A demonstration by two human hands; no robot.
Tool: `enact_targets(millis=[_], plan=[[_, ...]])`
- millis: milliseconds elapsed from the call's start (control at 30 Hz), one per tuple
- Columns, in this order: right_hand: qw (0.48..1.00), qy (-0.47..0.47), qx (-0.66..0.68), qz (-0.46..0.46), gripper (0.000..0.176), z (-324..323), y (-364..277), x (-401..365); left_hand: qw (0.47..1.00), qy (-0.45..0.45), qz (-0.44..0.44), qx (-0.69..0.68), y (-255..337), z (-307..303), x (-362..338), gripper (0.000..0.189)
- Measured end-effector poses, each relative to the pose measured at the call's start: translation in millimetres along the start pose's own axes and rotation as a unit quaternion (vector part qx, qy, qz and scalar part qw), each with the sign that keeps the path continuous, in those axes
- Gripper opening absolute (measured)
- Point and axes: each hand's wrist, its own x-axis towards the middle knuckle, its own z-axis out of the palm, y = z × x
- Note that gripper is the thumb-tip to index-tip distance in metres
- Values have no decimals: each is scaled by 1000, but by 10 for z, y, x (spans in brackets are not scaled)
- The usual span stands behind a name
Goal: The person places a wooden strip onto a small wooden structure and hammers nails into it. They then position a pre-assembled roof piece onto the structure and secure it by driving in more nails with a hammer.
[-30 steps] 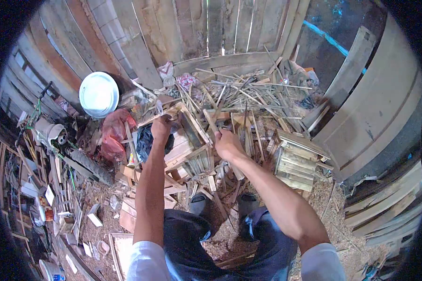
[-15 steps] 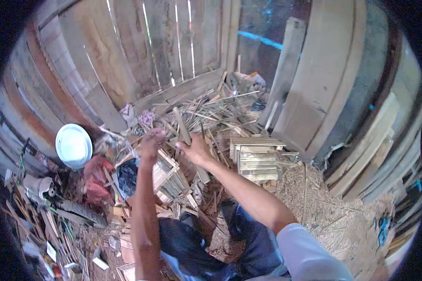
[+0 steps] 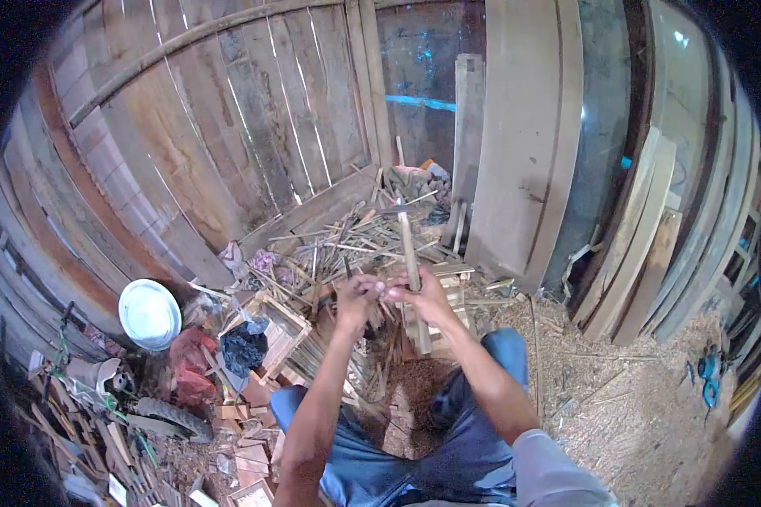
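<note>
My right hand (image 3: 427,300) is closed round the wooden handle of a hammer (image 3: 407,245), which stands nearly upright with its metal head at the top. Close beside it, my left hand (image 3: 362,297) has its fingers pinched together, touching or almost touching the right fingertips. Whatever those left fingers hold is too small to make out. Behind and below the right hand, a slatted wooden crate (image 3: 457,296) is partly hidden. Left of my left hand sits an open wooden box frame (image 3: 292,317), with a black plastic bag (image 3: 243,345) at its left side.
Thin wood offcuts (image 3: 355,232) are heaped against the plank wall (image 3: 220,127). A white basin (image 3: 150,314) and a red plastic bag (image 3: 193,363) are at left, near a wheel (image 3: 173,418). Boards (image 3: 643,245) lean at right, above a sawdust-covered floor (image 3: 592,406) with a blue object (image 3: 710,376).
My view has turned and lifted slightly. My hands have come together, and the hammer has swung from leaning left to nearly upright, its head now visible.
</note>
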Motion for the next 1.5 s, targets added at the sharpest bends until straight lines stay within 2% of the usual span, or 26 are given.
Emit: enact_targets(millis=[67, 133, 200, 267, 367, 400, 467, 500, 533, 600, 633, 667, 733, 767, 800, 867, 933, 1000, 1033, 1100, 1167, 1267, 1333, 1367, 1433, 1500], plan=[[999, 6, 16, 41, 33, -199, -2, -1, 994, -18, -38, -104, -79, 158, -20, 9], [998, -2, 59, 21, 34, -340, 42, 44, 994, -29, -26, -101, -131, 283, 42, 10], [996, 29, 80, 16, 36, -392, 100, 68, 998, -55, 5, 21, -160, 337, 57, 13], [997, 47, 60, 9, 38, -429, 116, 108, 997, -72, 7, 24, -165, 371, 70, 16], [997, 39, 63, 28, 37, -487, 210, 155, 954, -79, 141, 253, -212, 346, 110, 20], [996, 41, 68, 36, 37, -475, 173, 123, 954, -78, 133, 257, -260, 314, 121, 20], [984, 131, -95, 73, 29, -456, 66, 54, 917, -95, 150, 356, -394, 265, 137, 19], [966, 126, -207, 94, 27, -566, 183, 62, 940, -47, 79, 328, -502, 315, 134, 15], [965, 126, -209, 96, 27, -629, 236, 44, 942, -47, 76, 325, -711, 282, 157, 15], [894, 175, -407, -67, 40, -726, 343, -12, 979, 15, 29, 199, -1337, 155, 247, 11], [887, 203, -410, -60, 46, -632, 154, -99, 987, 49, 3, 150, -1740, 81, 318, 8], [886, 198, -416, -56, 46, -647, 178, -106, 988, 54, -1, 144, -1845, 104, 329, 8], [943, 202, -255, 71, 42, -713, 256, -136, 974, 89, 34, 206, -2091, 106, 334, 17], [962, 163, -125, 181, 40, -773, 257, -162, 982, 89, 51, 158, -2204, 110, 365, 19], [961, 161, -130, 186, 40, -778, 296, -183, 983, 94, 46, 154, -2200, 168, 356, 19], [963, 167, -82, 195, 21, -790, 385, -257, 987, 137, 32, 78, -2080, 322, 354, 17], [957, 173, -122, 196, 19, -795, 442, -342, 984, 166, 1, 70, -2208, 313, 437, 15], [946, 182, -196, 183, 20, -820, 495, -418, 954, 162, 126, 218, -2280, 310, 470, 16], [926, 143, -336, 94, 28, -986, 691, -403, 955, 164, 122, 217, -2377, 266, 506, 16], [918, 145, -353, 108, 29, -1170, 910, -443, 942, 143, 150, 266, -2499, 181, 559, 17], [909, 149, -368, 124, 30, -1210, 1013, -471, 942, 148, 142, 265, -2569, 169, 581, 17], [895, 170, -400, 96, 30, -1265, 1131, -492, 948, 156, 122, 249, -2655, 169, 599, 17], [902, 161, -385, 115, 32, -1314, 1197, -491, 921, 147, 178, 315, -2551, 182, 579, 12], [899, 163, -389, 116, 32, -1354, 1205, -521, 920, 174, 176, 303, -2562, 224, 589, 10], [888, 129, -394, 198, 28, -1291, 1060, -528, 919, 186, 170, 304, -2517, 288, 548, 9], [896, 127, -382, 189, 30, -1175, 929, -576, 920, 197, 170, 293, -2485, 298, 549, 8]])
